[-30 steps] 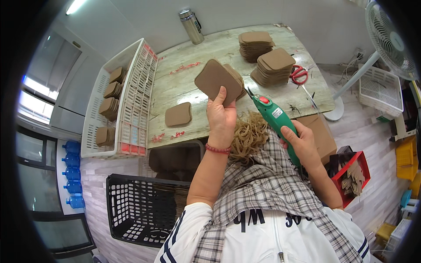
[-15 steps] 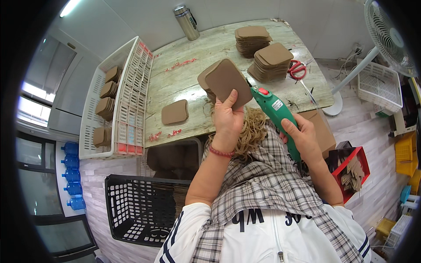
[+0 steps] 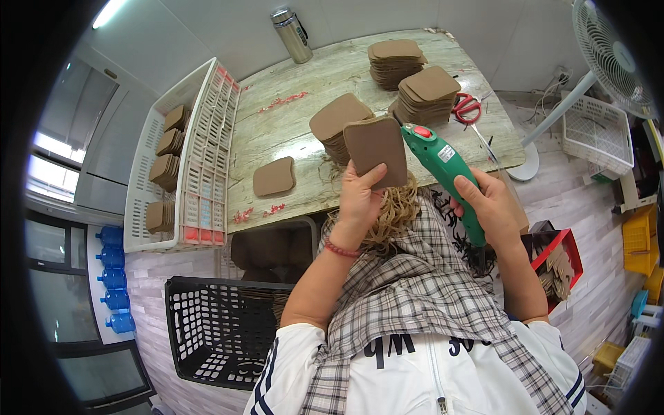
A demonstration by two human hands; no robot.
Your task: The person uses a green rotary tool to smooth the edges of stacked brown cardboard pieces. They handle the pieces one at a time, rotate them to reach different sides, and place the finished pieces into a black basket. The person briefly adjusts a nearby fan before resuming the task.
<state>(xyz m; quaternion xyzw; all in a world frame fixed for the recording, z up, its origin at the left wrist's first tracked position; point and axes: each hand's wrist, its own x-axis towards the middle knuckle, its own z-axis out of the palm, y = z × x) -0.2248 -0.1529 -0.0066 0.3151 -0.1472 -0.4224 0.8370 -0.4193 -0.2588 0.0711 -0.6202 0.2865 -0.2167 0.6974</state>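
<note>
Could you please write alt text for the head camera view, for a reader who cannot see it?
A person's left hand holds up a brown rounded pad while the right hand grips a green handheld tool beside it. Beyond lie pad stacks and red scissors on a table.

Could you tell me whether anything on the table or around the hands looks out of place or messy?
Mostly tidy. Red scraps lie scattered on the table, more at its front edge. A tangle of trimmings sits on the lap under the left hand. One brown piece lies alone, apart from the stacks.
</note>
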